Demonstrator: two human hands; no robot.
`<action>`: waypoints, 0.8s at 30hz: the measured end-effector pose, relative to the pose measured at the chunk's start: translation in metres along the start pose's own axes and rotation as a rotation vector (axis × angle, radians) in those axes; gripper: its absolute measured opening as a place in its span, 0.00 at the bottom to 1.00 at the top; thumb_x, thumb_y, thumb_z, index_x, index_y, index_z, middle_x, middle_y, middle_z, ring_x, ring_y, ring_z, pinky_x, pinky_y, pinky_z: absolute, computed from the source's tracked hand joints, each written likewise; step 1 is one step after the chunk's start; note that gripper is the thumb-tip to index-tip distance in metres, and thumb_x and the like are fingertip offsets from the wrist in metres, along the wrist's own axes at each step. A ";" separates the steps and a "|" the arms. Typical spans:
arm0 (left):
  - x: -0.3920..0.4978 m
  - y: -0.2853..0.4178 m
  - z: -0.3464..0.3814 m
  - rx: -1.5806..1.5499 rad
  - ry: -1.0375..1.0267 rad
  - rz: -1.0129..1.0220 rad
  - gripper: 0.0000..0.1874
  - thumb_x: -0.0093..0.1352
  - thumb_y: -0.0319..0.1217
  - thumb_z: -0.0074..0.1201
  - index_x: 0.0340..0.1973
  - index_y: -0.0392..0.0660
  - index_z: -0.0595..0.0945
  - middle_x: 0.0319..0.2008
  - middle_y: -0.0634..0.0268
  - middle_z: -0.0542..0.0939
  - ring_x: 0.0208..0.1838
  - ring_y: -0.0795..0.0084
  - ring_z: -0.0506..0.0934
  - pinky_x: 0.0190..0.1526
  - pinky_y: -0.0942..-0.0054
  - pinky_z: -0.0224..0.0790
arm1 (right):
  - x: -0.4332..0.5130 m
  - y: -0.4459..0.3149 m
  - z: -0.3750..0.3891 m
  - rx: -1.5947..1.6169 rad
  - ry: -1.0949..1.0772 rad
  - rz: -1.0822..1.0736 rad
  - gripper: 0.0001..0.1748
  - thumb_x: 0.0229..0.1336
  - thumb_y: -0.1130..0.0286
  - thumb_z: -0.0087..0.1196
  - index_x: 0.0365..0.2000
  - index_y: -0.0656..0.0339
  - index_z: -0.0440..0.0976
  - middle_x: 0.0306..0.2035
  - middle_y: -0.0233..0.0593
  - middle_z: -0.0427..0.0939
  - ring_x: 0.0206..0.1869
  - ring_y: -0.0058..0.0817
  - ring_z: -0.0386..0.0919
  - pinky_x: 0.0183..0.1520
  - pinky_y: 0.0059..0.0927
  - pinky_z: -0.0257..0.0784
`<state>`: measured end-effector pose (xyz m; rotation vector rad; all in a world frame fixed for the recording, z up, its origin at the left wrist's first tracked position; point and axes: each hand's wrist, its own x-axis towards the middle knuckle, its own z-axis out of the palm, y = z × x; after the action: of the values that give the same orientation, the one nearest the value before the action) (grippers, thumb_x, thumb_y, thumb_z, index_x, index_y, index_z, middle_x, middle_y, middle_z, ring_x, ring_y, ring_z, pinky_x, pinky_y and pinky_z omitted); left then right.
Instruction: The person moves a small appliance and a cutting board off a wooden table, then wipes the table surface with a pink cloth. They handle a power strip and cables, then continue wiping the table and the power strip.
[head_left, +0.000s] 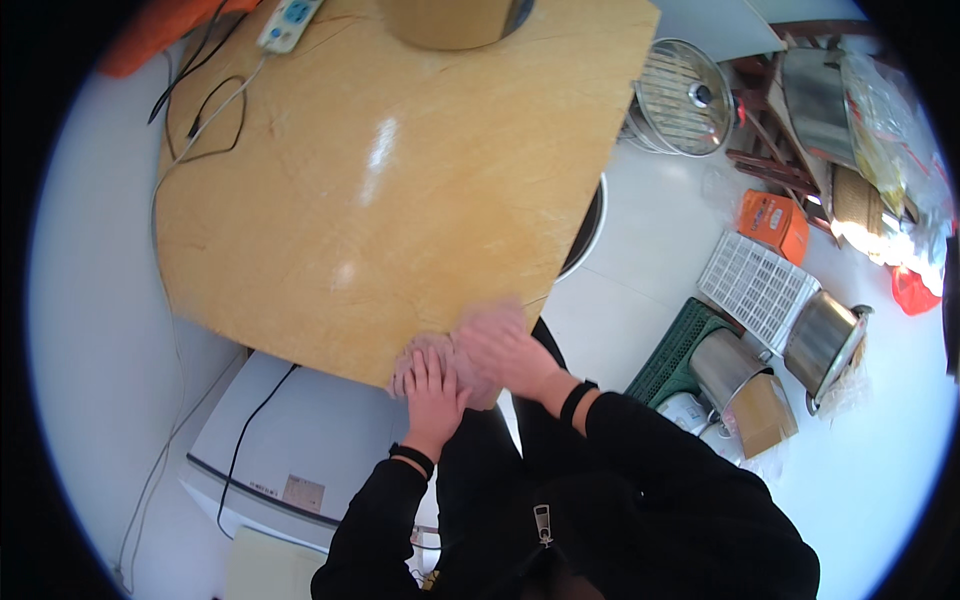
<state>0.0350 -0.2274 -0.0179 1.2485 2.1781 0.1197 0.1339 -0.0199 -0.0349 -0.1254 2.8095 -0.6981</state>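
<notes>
A crumpled pinkish cloth (474, 375) lies on the near corner of a yellowish wooden tabletop (300, 202). My left hand (433, 401) rests on the cloth's left part, palm down with the fingers spread. To its right, my right hand (510, 352) is on the cloth too, blurred by motion; whether its fingers grip the cloth cannot be told. Part of the cloth reaches the table's edge.
A power strip (291, 24), dark cables and a brown round container (450, 22) are at the table's far side. A lidded pot (682, 101), a white plastic basket (757, 289) and metal pots stand right. A white appliance (300, 427) is below left.
</notes>
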 end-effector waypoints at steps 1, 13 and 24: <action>0.026 0.004 -0.008 0.001 0.007 -0.004 0.35 0.70 0.51 0.55 0.62 0.33 0.75 0.76 0.34 0.55 0.77 0.25 0.50 0.69 0.27 0.45 | 0.006 0.022 -0.008 -0.014 -0.007 0.023 0.29 0.65 0.53 0.52 0.61 0.54 0.74 0.77 0.39 0.56 0.79 0.41 0.51 0.79 0.50 0.44; 0.402 0.056 -0.144 0.210 0.357 0.205 0.40 0.74 0.55 0.46 0.76 0.47 0.62 0.80 0.54 0.52 0.82 0.47 0.47 0.76 0.40 0.44 | 0.103 0.306 -0.155 -0.323 0.484 0.472 0.32 0.68 0.48 0.49 0.66 0.55 0.71 0.75 0.52 0.58 0.76 0.54 0.56 0.78 0.53 0.48; 0.328 0.030 -0.118 0.164 0.362 0.285 0.41 0.70 0.55 0.53 0.73 0.45 0.67 0.80 0.50 0.53 0.81 0.40 0.49 0.73 0.30 0.43 | 0.086 0.227 -0.106 -0.185 0.507 0.556 0.38 0.68 0.51 0.48 0.68 0.67 0.64 0.74 0.66 0.54 0.77 0.63 0.51 0.77 0.61 0.46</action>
<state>-0.1264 0.0793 -0.0643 1.7415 2.3315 0.3108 0.0186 0.2158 -0.0694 0.8831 3.1274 -0.3685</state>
